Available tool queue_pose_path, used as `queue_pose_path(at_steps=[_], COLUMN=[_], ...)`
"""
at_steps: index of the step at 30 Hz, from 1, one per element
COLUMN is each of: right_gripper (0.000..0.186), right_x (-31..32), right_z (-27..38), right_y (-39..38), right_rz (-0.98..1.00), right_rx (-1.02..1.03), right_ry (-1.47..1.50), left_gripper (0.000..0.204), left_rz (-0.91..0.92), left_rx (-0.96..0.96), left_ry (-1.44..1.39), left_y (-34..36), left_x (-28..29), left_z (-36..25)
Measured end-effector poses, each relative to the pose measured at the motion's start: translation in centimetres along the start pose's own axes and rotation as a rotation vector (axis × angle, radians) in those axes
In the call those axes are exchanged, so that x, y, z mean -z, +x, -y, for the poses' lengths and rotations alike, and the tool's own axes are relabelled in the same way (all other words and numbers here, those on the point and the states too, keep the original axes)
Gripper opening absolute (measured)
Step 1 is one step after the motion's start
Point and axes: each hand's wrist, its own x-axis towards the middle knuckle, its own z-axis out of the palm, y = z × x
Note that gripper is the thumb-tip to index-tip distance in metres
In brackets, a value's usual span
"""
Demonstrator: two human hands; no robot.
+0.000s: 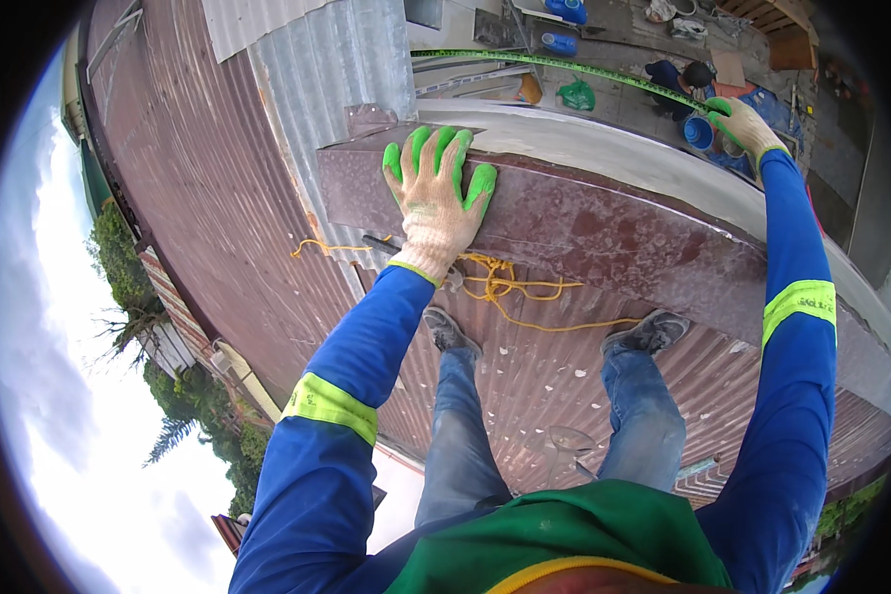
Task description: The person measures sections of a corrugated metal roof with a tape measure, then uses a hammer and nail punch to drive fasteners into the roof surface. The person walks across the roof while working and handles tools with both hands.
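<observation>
Green measuring tape (pixel 564 64) runs beyond the brown metal parapet cap (pixel 614 228), long axis left-right, roughly along the cap. Right hand (pixel 747 129) is the nearer one: gripping the tape at its right, out past the cap. Left hand (pixel 434 183) is well apart, fingers spread on the cap, off the tape. Can't tell from here what holds the tape's left end.

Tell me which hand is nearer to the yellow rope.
Left. The left hand lies spread on the brown metal ledge, the yellow rope just below it in the picture. The right hand is much farther, up and right, gripping the green measuring tape.
</observation>
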Motion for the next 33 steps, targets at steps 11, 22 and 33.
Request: queue_pose_path(at_steps=[11, 22, 33], right_gripper=[0.041, 0.038, 0.038], right_x=[-0.8, -1.6, -0.9], right_z=[-0.4, -1.1, 1.4], right_y=[0.3, 0.3, -2.2], right_rz=[0.023, -0.071, 0.041], right_rx=[-0.048, 0.046, -0.095], right_ry=[0.120, 0.047, 0.226], left_gripper=[0.053, 0.056, 0.058], left_rz=[0.017, 0.036, -0.002], left_rx=[0.005, 0.043, 0.059], left_ry=[-0.006, -0.032, -0.120], left_y=[0.0, 0.0, -0.2], left_x=[0.2, 0.6, 0.4], left_z=[-0.1, -0.1, 0.8])
